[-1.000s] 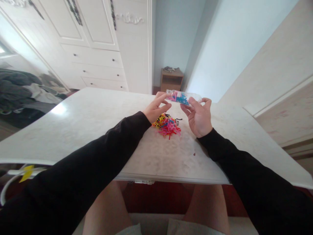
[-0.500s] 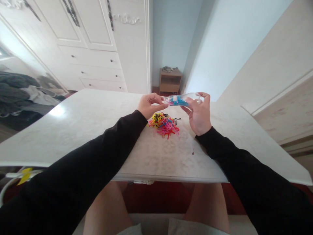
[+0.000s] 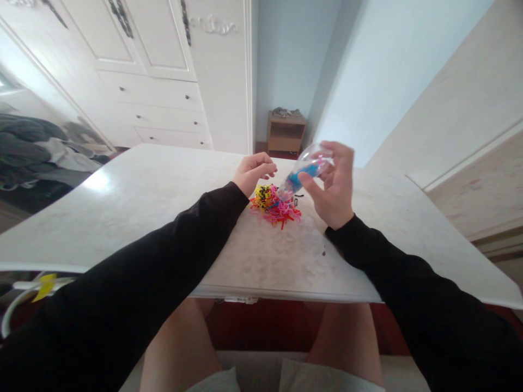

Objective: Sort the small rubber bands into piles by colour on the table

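My right hand point(image 3: 333, 188) grips a clear plastic bottle point(image 3: 309, 155) by its side. The bottle is tilted, with its neck end low and touching or just over a small pile point(image 3: 273, 206) on the table. Inside it lie small blue and pink pieces point(image 3: 303, 175), like those in the pile. Thin, short, bendy pieces in yellow, black, pink, red and blue make up the pile; they look like little rubber bands. Just left of the pile, my left hand point(image 3: 254, 171) hovers with loosely bent fingers and nothing visible in it.
The white table point(image 3: 163, 218) spreads out in front of me. A few dark bits point(image 3: 298, 198) lie right of the pile, and a small brown speck point(image 3: 323, 253) is nearer. Beyond stand a white wardrobe point(image 3: 163, 103) and a small wooden cabinet point(image 3: 286, 146). Dark clothes point(image 3: 32, 147) are heaped at the left.
My left hand has let go of the bottle's neck. My right hand has tipped the bottle from level to slanting, its neck down at the pile.
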Tool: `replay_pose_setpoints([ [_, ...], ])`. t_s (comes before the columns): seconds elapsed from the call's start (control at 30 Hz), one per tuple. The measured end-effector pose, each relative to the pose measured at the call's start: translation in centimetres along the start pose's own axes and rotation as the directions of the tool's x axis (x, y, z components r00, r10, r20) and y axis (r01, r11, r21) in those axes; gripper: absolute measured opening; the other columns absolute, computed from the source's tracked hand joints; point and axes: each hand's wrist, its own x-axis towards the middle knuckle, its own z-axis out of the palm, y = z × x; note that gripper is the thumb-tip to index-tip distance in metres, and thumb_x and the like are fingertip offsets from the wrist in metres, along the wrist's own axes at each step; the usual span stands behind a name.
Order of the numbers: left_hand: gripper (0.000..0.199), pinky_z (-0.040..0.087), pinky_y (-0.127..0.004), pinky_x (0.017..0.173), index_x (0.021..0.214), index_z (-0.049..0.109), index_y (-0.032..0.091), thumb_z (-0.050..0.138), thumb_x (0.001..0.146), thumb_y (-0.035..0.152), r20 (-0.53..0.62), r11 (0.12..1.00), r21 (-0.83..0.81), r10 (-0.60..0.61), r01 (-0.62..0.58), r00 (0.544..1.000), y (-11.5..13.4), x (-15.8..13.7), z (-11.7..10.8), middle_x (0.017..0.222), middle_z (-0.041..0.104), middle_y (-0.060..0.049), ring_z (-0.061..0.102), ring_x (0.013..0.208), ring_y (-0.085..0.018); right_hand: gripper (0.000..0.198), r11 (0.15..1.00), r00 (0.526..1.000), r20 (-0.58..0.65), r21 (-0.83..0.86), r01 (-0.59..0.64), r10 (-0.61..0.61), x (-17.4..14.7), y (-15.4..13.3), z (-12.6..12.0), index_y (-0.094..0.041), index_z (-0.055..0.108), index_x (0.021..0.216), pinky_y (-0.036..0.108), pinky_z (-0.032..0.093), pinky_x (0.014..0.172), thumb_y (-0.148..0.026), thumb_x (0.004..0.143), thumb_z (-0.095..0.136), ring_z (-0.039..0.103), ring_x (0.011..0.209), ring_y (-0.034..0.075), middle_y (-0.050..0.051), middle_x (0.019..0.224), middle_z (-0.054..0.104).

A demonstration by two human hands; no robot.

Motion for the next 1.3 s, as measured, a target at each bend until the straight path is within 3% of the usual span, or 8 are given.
replay_pose_setpoints([
  [0.07, 0.014, 0.051, -0.028, 0.064, 0.069, 0.06, 0.019, 0.065, 0.073, 0.031, 0.017, 1.0, 0.003, 0.005, -0.005, 1.0, 0.0, -0.1, 0.1, 0.071, 0.066, -0.003, 0.063, 0.068, -0.014, 0.057, 1.0, 1.0, 0.018, 0.001, 0.003, -0.003, -0.1, 0.1, 0.0, -0.04, 0.054, 0.126, 0.049, 0.062, 0.095, -0.04, 0.077, 0.084, 0.069, 0.107, 0.023, 0.0, 0.121, 0.063],
  [0.2, 0.014, 0.05, -0.029, 0.063, 0.068, 0.062, 0.018, 0.067, 0.071, 0.031, 0.041, 1.0, 0.012, 0.028, -0.028, 0.999, 0.1, -0.3, 0.3, 0.066, 0.064, -0.002, 0.06, 0.065, -0.013, 0.055, 1.0, 0.998, -0.059, 0.015, -0.022, 0.023, 0.0, -0.1, 0.0, -0.042, 0.053, 0.125, 0.051, 0.061, 0.1, -0.052, 0.08, 0.081, 0.067, 0.118, 0.026, 0.0, 0.123, 0.06],
  [0.3, 0.014, 0.05, -0.03, 0.064, 0.069, 0.063, 0.017, 0.067, 0.071, 0.031, 0.048, 0.999, 0.021, 0.032, -0.033, 0.998, 0.1, -0.4, 0.2, 0.066, 0.064, -0.003, 0.059, 0.064, -0.014, 0.055, 1.0, 0.999, -0.044, 0.012, -0.011, 0.011, -0.2, -0.2, 0.0, -0.046, 0.049, 0.131, 0.05, 0.062, 0.099, -0.056, 0.084, 0.077, 0.069, 0.113, 0.025, 0.0, 0.122, 0.059],
  [0.53, 0.012, 0.048, -0.029, 0.063, 0.068, 0.064, 0.016, 0.067, 0.07, 0.028, 0.065, 0.998, 0.002, 0.057, -0.057, 0.996, 0.0, -0.4, 0.3, 0.065, 0.063, -0.002, 0.057, 0.063, -0.013, 0.049, 0.995, 1.0, 0.007, 0.094, 0.015, -0.016, -0.4, 0.1, 0.2, -0.047, 0.051, 0.134, 0.048, 0.062, 0.097, -0.051, 0.09, 0.073, 0.07, 0.106, 0.024, 0.0, 0.123, 0.058],
  [0.77, 0.012, 0.044, -0.028, 0.063, 0.066, 0.066, 0.015, 0.068, 0.068, 0.027, 0.081, 0.999, 0.011, 0.049, -0.05, 0.996, 0.1, -0.6, 0.5, 0.062, 0.062, 0.0, 0.055, 0.061, -0.012, 0.05, 0.977, 0.986, -0.081, 0.145, 0.158, -0.147, 0.0, 0.8, 0.3, -0.044, 0.051, 0.132, 0.043, 0.063, 0.088, -0.044, 0.088, 0.075, 0.069, 0.096, 0.021, 0.0, 0.115, 0.055],
  [1.03, 0.012, 0.043, -0.028, 0.065, 0.066, 0.066, 0.015, 0.068, 0.068, 0.027, 0.089, 0.997, 0.055, 0.046, -0.051, 0.995, 0.2, -0.6, 0.4, 0.063, 0.063, 0.0, 0.055, 0.064, -0.013, 0.05, 0.991, 0.996, -0.009, 0.095, 0.092, -0.092, -0.2, 1.0, -0.1, -0.046, 0.049, 0.134, 0.044, 0.063, 0.089, -0.05, 0.09, 0.072, 0.068, 0.101, 0.022, 0.0, 0.117, 0.054],
  [1.3, 0.013, 0.046, -0.03, 0.067, 0.067, 0.068, 0.016, 0.069, 0.069, 0.028, 0.105, 0.993, 0.088, 0.066, -0.076, 0.992, 0.0, -0.6, 0.3, 0.064, 0.064, -0.001, 0.056, 0.066, -0.014, 0.052, 0.99, 0.993, -0.037, 0.083, 0.112, -0.109, 0.1, 1.0, -0.3, -0.045, 0.048, 0.137, 0.045, 0.062, 0.089, -0.053, 0.091, 0.07, 0.069, 0.099, 0.022, 0.001, 0.118, 0.053],
])
